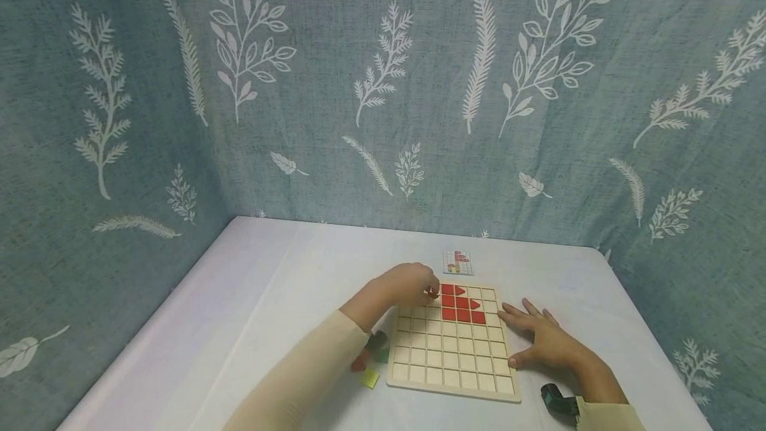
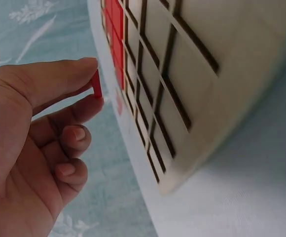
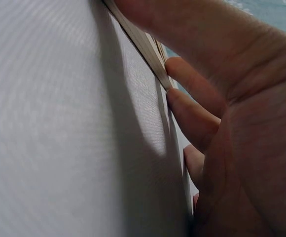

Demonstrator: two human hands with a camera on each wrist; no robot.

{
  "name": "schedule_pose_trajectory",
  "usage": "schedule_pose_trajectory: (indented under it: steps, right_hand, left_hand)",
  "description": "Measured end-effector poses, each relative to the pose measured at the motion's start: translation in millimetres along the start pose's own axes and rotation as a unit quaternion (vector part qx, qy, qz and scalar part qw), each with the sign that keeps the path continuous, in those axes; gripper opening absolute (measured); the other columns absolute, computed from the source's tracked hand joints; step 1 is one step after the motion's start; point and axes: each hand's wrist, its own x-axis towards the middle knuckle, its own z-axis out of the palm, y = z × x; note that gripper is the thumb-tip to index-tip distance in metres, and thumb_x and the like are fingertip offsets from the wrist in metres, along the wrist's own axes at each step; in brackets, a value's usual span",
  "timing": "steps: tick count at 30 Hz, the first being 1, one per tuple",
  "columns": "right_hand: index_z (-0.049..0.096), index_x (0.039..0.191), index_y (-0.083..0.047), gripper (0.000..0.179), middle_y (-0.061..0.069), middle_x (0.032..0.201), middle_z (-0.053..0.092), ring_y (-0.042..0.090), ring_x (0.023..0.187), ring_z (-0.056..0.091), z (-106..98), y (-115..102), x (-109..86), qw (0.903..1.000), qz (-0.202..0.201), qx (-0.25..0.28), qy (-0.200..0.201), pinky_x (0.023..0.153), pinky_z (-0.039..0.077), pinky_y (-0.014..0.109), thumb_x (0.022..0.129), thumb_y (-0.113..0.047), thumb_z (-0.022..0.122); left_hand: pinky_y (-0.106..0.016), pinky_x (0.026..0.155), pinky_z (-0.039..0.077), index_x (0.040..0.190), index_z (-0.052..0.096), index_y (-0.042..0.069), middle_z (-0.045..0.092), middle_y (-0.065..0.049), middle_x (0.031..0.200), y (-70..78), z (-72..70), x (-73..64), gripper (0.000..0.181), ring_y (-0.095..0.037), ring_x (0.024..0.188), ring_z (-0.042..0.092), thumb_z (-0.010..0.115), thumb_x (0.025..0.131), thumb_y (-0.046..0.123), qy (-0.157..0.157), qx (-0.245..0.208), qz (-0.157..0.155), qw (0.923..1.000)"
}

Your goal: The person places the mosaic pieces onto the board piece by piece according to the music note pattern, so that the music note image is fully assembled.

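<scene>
Wooden grid board (image 1: 451,343) part-filled: red square and triangular tiles (image 1: 463,315) seated in three rows of cells. Small red piece (image 2: 97,85) pinched by left hand (image 1: 408,285) near board's upper-left cells; its shape can't be told edge-on. Board's right edge touched by right hand (image 1: 546,343), fingers spread.

A plain, pale cream sleeve (image 1: 305,378) ends behind the bare left hand (image 1: 407,286); behind the bare right hand (image 1: 547,341), a matching cuff (image 1: 610,416) adjoins a small blackish device (image 1: 558,400).
</scene>
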Motion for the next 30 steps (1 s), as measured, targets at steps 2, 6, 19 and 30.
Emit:
schedule_pose_trajectory:
  steps: [2,6,19,30]
  right_hand:
    - [0.051,0.142,-0.013,0.106,0.01,0.154,0.034,0.045,0.143,0.004,0,0,-0.5,1.0,0.001,-0.001,0.0,0.109,-0.006,0.062,0.052,-0.058,0.084]
    - [0.051,0.142,-0.013,0.106,0.009,0.154,0.034,0.046,0.143,0.004,-1,1,-1.2,1.0,0.002,-0.003,-0.001,0.109,-0.006,0.062,0.053,-0.058,0.084]
    - [0.051,0.142,-0.013,0.105,0.01,0.153,0.035,0.047,0.143,0.005,-1,0,-0.4,1.0,0.002,-0.003,-0.006,0.109,-0.005,0.063,0.053,-0.058,0.084]
    - [0.041,0.149,-0.014,0.116,0.021,0.154,0.028,0.047,0.142,0.007,-3,-1,-3.9,0.9997,0.024,0.01,0.005,0.108,-0.001,0.066,0.05,-0.058,0.085]
  left_hand:
    - [-0.023,0.077,0.049,0.092,0.074,0.021,0.064,0.014,0.087,3.7,0.6,4.2,0.005,-0.004,0.085,0.059,0.072,0.09,0.024,-0.004,-0.006,-0.001,1.0]
    - [-0.022,0.077,0.049,0.091,0.075,0.022,0.064,0.015,0.085,11.0,0.3,12.4,0.005,-0.003,0.083,0.059,0.074,0.088,0.025,-0.012,-0.013,0.0,0.9999]
    - [-0.02,0.073,0.047,0.093,0.074,0.021,0.064,0.014,0.085,30.2,7.1,35.0,0.004,-0.003,0.079,0.057,0.071,0.09,0.022,-0.019,-0.004,0.03,0.9994]
    - [-0.017,0.076,0.046,0.09,0.074,0.022,0.064,0.016,0.087,53.8,9.6,54.0,0.004,0.001,0.082,0.058,0.07,0.09,0.024,-0.024,-0.004,0.055,0.9982]
